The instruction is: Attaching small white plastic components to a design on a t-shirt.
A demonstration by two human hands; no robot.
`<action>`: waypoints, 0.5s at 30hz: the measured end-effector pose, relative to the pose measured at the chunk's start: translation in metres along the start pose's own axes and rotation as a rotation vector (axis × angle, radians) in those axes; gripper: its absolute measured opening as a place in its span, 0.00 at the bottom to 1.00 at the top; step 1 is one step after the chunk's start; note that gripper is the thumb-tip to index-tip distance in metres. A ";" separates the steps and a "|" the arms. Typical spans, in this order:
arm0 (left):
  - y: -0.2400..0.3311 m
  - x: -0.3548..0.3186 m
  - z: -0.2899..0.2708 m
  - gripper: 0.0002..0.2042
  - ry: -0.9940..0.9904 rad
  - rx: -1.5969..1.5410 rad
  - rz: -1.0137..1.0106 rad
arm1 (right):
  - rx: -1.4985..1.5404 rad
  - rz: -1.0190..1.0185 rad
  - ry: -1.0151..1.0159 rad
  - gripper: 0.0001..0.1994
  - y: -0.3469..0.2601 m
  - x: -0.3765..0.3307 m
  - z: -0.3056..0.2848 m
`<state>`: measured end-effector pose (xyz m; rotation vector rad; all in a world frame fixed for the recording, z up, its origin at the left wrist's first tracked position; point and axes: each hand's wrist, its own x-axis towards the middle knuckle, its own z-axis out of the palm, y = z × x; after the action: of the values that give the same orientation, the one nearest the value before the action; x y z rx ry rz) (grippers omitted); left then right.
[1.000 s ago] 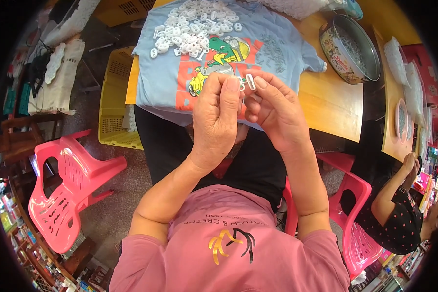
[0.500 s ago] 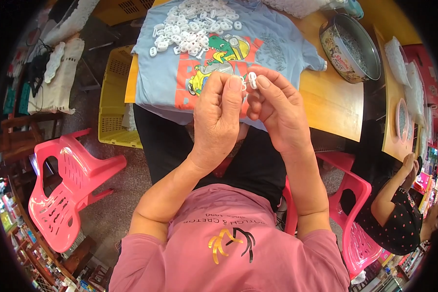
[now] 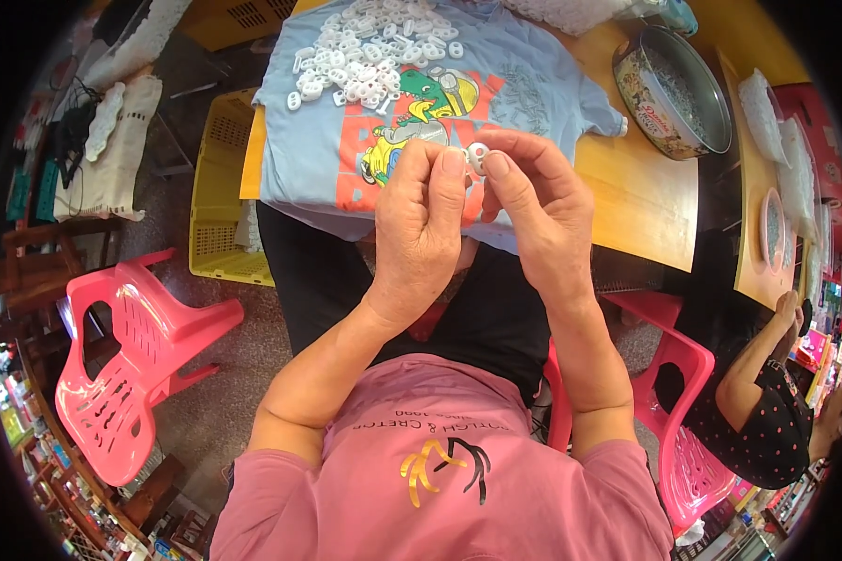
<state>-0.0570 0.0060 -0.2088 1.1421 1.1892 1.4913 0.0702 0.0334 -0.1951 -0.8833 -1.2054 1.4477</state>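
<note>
Just above the near edge of a blue T-shirt [image 3: 299, 159], my two hands meet fingertip to fingertip. My right hand [image 3: 544, 210] pinches a small white oval plastic piece with holes [image 3: 478, 157] between thumb and index finger. Thumb and finger of my left hand [image 3: 419, 210] are pressed together right beside that piece; a bit of white shows at their tips, but what they grip is mostly hidden. Beyond the hands, a heap of similar white plastic pieces [image 3: 370, 56] lies on the shirt. Right of the shirt's dinosaur print is a scatter of small metallic bits [image 3: 522, 93].
The shirt covers part of a wooden table [image 3: 641, 201]. An oval tin [image 3: 669, 93] with small metallic bits stands at the right. A yellow crate [image 3: 217, 187] sits below the table's left side. Pink chairs [image 3: 145, 355] stand around. Another person's arm [image 3: 762, 346] shows at far right.
The white piece in my right fingers has turned, so its holed face now shows, and it has shifted slightly left. My right fingers have spread a little; my left hand has hardly moved.
</note>
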 end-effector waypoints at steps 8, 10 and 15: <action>0.001 -0.001 0.003 0.10 -0.002 -0.029 0.028 | -0.010 -0.033 0.034 0.11 -0.001 -0.002 0.006; 0.002 -0.002 0.004 0.10 0.000 -0.024 0.030 | -0.025 -0.044 0.033 0.11 -0.001 -0.003 0.006; -0.004 -0.001 0.004 0.10 0.010 -0.009 0.106 | -0.006 -0.080 0.038 0.11 0.000 -0.007 0.009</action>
<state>-0.0522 0.0064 -0.2126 1.2087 1.1426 1.5828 0.0630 0.0248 -0.1930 -0.8534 -1.2048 1.3580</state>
